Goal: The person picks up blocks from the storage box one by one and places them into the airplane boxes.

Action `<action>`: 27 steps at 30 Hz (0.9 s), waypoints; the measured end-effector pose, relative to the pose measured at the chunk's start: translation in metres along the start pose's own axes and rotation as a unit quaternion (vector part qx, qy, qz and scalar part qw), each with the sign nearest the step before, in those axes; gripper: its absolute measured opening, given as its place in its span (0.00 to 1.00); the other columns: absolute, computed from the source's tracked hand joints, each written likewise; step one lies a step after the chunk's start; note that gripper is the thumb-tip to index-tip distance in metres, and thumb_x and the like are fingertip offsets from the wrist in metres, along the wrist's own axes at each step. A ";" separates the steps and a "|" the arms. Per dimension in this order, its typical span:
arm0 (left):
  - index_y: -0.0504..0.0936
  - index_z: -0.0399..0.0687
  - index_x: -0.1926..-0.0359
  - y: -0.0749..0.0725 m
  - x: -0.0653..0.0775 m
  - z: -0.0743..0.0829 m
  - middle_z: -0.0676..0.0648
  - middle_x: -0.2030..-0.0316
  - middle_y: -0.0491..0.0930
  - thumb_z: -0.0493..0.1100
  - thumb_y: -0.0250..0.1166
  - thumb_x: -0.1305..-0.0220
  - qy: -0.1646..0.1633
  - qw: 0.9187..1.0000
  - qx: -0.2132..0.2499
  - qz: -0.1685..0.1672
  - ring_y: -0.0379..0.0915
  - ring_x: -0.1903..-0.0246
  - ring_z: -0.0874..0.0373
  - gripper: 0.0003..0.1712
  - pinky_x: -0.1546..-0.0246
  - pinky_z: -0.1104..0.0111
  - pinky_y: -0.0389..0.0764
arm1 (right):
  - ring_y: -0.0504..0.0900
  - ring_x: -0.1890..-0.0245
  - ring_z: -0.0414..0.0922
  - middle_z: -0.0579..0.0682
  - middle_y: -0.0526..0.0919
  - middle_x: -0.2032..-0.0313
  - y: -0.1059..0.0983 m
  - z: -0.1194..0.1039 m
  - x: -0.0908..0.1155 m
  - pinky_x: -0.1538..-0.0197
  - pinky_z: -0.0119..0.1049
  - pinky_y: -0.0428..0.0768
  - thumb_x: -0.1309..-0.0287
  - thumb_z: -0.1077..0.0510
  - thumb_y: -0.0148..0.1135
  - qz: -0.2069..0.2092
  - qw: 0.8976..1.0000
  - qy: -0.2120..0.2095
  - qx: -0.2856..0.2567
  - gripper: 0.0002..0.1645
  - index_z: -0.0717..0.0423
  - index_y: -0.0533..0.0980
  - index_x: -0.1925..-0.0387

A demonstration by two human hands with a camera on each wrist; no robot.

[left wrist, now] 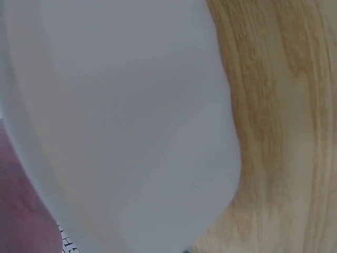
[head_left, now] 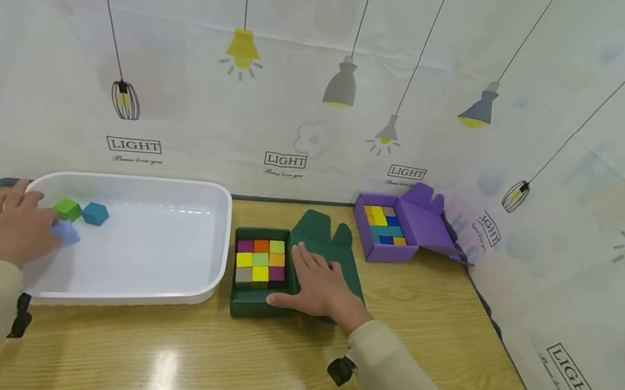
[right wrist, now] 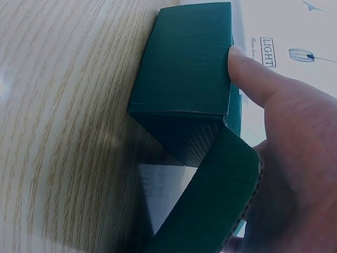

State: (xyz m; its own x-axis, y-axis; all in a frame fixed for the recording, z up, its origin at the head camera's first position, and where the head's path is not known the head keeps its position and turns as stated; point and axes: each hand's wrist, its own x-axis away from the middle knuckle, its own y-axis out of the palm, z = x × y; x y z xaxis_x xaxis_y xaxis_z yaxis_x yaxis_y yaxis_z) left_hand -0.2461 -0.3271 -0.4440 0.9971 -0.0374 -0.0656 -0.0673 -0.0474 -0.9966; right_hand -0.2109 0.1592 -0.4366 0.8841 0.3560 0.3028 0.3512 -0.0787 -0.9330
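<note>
My left hand (head_left: 16, 225) reaches over the left end of the white tray (head_left: 146, 302) and pinches a light blue cube (head_left: 66, 234), which sits tilted at the thumb and index finger. Just beyond it in the tray are a green cube (head_left: 67, 209) and a blue cube (head_left: 95, 214). My right hand (head_left: 322, 286) lies with extended fingers over the opened lid of the dark green box (head_left: 259, 309). Its thumb touches the box's top edge in the right wrist view. Several coloured cubes fill the green box in rows. The tray wall hides most of the left hand in the left wrist view.
A purple box (head_left: 392, 255) with its lid folded open stands at the back right, holding several coloured blocks (head_left: 383, 224). Everything stands on a wood-grain table (head_left: 155, 355). A printed cloth wall (head_left: 277, 106) borders the table at the back and right.
</note>
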 end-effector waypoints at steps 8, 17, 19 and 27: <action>0.83 0.30 0.60 -0.002 0.002 0.000 0.23 0.43 0.63 0.45 0.72 0.52 -0.002 0.999 0.037 -0.007 0.41 0.34 0.25 0.23 0.33 0.32 0.45 | 0.49 0.23 0.52 0.49 0.40 0.22 -0.001 -0.001 0.001 0.26 0.59 0.53 0.47 0.19 0.50 0.000 1.000 0.002 -0.004 0.65 0.50 0.39 0.23; 0.83 0.33 0.62 -0.015 -0.004 0.014 0.24 0.43 0.63 0.48 0.73 0.53 0.019 0.996 0.079 0.024 0.42 0.33 0.27 0.23 0.32 0.32 0.44 | 0.50 0.23 0.53 0.50 0.41 0.22 -0.002 -0.002 0.003 0.26 0.60 0.53 0.47 0.20 0.51 0.003 1.000 -0.001 -0.012 0.65 0.51 0.40 0.23; 0.82 0.34 0.61 -0.020 -0.006 0.021 0.25 0.41 0.62 0.49 0.73 0.52 0.027 0.996 0.084 0.032 0.40 0.31 0.28 0.24 0.31 0.33 0.43 | 0.50 0.23 0.52 0.49 0.41 0.22 -0.002 -0.002 0.003 0.25 0.60 0.52 0.47 0.20 0.51 0.003 1.000 0.001 -0.011 0.65 0.51 0.40 0.23; 0.80 0.38 0.61 -0.042 -0.007 0.060 0.29 0.39 0.63 0.49 0.70 0.48 0.076 0.988 0.121 0.065 0.39 0.28 0.31 0.20 0.31 0.34 0.43 | 0.50 0.23 0.52 0.48 0.41 0.22 0.000 -0.001 0.002 0.26 0.61 0.52 0.48 0.19 0.50 0.005 1.000 0.001 -0.010 0.65 0.50 0.40 0.23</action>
State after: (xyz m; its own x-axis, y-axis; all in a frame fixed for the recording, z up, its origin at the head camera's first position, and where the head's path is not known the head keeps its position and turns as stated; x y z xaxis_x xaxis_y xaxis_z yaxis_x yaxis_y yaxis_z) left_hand -0.2481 -0.2648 -0.4047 0.9625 -0.1778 -0.2047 -0.1668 0.2072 -0.9640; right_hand -0.2090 0.1592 -0.4358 0.8878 0.3538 0.2943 0.3492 -0.1014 -0.9316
